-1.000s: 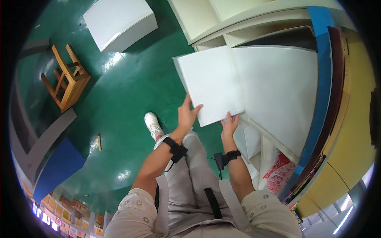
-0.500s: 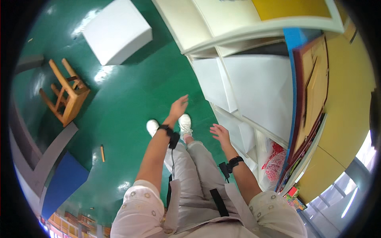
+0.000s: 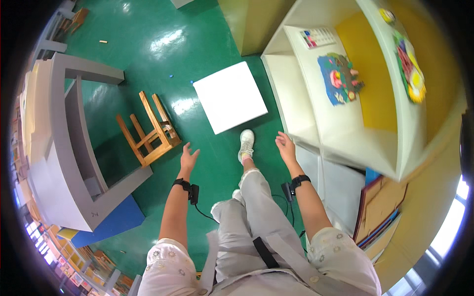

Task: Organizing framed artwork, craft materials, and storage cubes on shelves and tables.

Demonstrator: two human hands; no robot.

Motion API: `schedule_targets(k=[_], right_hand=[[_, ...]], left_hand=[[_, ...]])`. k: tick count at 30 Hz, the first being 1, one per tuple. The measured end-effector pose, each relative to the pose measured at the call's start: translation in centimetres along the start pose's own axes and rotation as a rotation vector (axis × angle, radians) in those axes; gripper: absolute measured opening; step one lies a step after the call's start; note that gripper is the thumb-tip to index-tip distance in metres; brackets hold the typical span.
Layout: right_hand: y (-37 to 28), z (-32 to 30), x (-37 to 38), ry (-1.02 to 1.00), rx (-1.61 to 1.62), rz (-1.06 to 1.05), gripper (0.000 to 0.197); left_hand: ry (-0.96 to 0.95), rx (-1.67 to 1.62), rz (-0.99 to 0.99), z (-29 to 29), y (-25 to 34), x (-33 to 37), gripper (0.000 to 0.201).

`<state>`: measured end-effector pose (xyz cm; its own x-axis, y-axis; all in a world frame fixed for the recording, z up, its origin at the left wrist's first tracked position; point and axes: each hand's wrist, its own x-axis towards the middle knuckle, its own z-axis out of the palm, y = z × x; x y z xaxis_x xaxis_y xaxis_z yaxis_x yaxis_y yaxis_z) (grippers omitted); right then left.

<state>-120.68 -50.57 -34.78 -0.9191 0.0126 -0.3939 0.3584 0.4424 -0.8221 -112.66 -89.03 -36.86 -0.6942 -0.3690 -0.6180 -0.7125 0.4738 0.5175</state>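
— Looking down through the head view: both hands are free. The left hand (image 3: 188, 159) hangs in the air with fingers spread apart, holding nothing, just above the small wooden chair (image 3: 148, 132). The right hand (image 3: 286, 147) is likewise open, fingers loosely apart, beside the lower edge of the cream shelf unit (image 3: 316, 128).

— Why are they held out like that?

— Judging by the stride, for balance: one white shoe (image 3: 245, 144) is planted forward on the green floor (image 3: 148, 59), and the arms swing out to either side of the legs. Neither hand touches anything.

— And the white box?

— The white box (image 3: 231, 96) sits flat on the floor just ahead of the shoe, between the chair and the shelf unit, well clear of both hands. It rests square on its base, apart from the shelf, so that it can be walked up to.

— Counts?

— One white box, one wooden chair, one shoe in sight, two wrist bands, one on each forearm. One grey curved counter (image 3: 64, 143) at the left, with a blue mat (image 3: 116, 222) at its foot. On the shelf's back walls, two colourful craft pictures (image 3: 340, 79) and one small paint palette (image 3: 316, 37). Below the shelf, at least one white panel (image 3: 340, 190) stands upright; whether more stand behind it I cannot tell.
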Motion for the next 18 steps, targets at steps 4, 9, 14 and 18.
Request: schedule_targets(k=[4,9,14,18], right_hand=[[1.3,2.9,11.0,-0.016,-0.178,0.059,0.077],[2.7,7.5,18.8,-0.131,-0.116,0.358,0.089],[3.7,10.0,18.5,-0.164,-0.196,0.348,0.07],[6.3,2.9,14.4,0.227,-0.068,0.256,0.061]], left_hand=[[-0.001,-0.096,-0.038,2.5,3.9,9.2,0.09],[-0.238,-0.194,-0.295,5.4,7.1,18.4,0.105],[-0.253,-0.172,-0.161,7.8,2.8,21.6,0.071],[-0.243,-0.029,0.155,9.9,10.1,17.9,0.059]])
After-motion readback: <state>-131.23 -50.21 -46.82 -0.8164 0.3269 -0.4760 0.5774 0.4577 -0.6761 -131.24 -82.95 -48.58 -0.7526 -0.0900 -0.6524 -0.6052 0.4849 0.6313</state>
